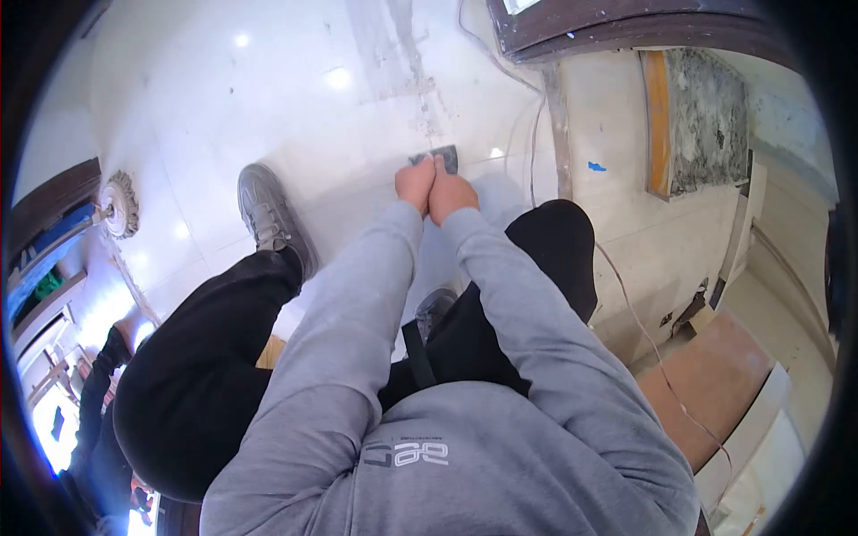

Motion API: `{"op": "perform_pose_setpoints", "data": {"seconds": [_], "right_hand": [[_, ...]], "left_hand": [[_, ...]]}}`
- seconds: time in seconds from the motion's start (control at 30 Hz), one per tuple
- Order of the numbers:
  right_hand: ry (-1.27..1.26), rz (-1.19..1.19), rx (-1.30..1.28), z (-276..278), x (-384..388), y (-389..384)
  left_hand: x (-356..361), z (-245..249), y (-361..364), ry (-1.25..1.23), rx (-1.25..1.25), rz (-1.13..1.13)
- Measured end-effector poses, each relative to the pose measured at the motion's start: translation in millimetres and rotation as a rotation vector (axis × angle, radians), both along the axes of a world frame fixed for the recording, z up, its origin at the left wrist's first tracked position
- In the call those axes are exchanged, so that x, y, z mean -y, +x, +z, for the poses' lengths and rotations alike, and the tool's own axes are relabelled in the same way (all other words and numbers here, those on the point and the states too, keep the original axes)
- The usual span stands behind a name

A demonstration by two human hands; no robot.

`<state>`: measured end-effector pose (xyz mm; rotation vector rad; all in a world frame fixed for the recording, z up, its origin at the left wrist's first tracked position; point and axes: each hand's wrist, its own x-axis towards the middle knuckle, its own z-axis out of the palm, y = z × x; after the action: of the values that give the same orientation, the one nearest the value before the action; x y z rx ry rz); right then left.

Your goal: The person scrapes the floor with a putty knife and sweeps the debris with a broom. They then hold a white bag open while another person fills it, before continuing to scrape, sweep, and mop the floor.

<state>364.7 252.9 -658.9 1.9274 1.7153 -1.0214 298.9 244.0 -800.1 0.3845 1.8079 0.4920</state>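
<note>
Fingers first: those of the left hand [414, 185] and right hand [452, 191] look clamped on one dark flat tool [450, 159], hands pressed side by side, thumbs close together near its edge. Most fingertips are hidden, so exact finger placement can't be told. The tool sits just beyond the hands, low against the pale tiled floor [201, 125], in front of the body; whether its whole edge touches can't be told.

Step in hand, as a judgement — working the tool on the floor with both hands. The next move seems to call for a firm double grip, even pressure and a steady low angle.

Ahead of the tool: grey smudges [426, 103] running away over the tiles. A thin cable [534, 143] lies to the right, near but apart from the hands. One grey shoe [268, 214] is planted to the left. Further right, a blue scrap [597, 167] and a rough grey slab [710, 125]; far left, a round fringed object [121, 205] — can't tell what.
</note>
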Motion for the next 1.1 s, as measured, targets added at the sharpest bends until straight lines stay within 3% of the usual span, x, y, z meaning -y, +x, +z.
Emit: {"op": "perform_pose_setpoints", "data": {"seconds": [0.07, 0.1, 0.17, 0.2, 0.27, 0.3, 0.37, 0.4, 0.47, 0.67, 0.77, 0.9, 0.97, 1.1], "right_hand": [[0.027, -0.015, -0.005, -5, -4, -3], [0.047, -0.026, -0.007, -8, -1, -1], [0.04, -0.027, 0.006, -7, -6, -2], [0.049, -0.023, 0.012, -5, -13, -5], [0.054, -0.015, -0.012, -1, -6, -5], [0.043, -0.018, -0.014, -7, -2, -3], [0.005, -0.026, -0.005, -15, 2, 0], [0.041, -0.039, -0.009, -15, -5, -2], [0.093, -0.046, -0.019, -9, -12, -6], [-0.011, -0.044, -0.003, -7, -1, -3], [0.042, -0.043, 0.011, -8, -18, -9], [0.032, -0.003, -0.01, 2, -17, -3], [0.017, 0.025, 0.011, 1, 2, 1], [-0.001, 0.06, 0.022, -7, -5, 0]], "left_hand": [[-3, 4, -1, -0.056, -0.028, 0.012], [-11, 3, -5, -0.028, 0.079, 0.041], [-28, 50, -10, -0.028, 0.279, 0.163], [-22, 45, -7, -0.021, 0.275, 0.168], [-11, 32, -6, -0.003, 0.02, 0.037], [-17, 28, -8, 0.007, 0.017, 0.034], [-9, 18, -7, 0.043, -0.158, -0.255], [-12, 31, -6, 0.028, -0.15, -0.258], [-36, 46, -13, -0.054, 0.11, 0.0], [-9, 15, -7, -0.047, -0.072, -0.093], [-35, 39, -14, -0.036, 0.179, 0.072], [-29, 27, -8, 0.036, 0.038, -0.038], [0, 29, 2, -0.063, 0.089, 0.156], [-13, 15, -3, -0.052, -0.028, 0.058]]}}
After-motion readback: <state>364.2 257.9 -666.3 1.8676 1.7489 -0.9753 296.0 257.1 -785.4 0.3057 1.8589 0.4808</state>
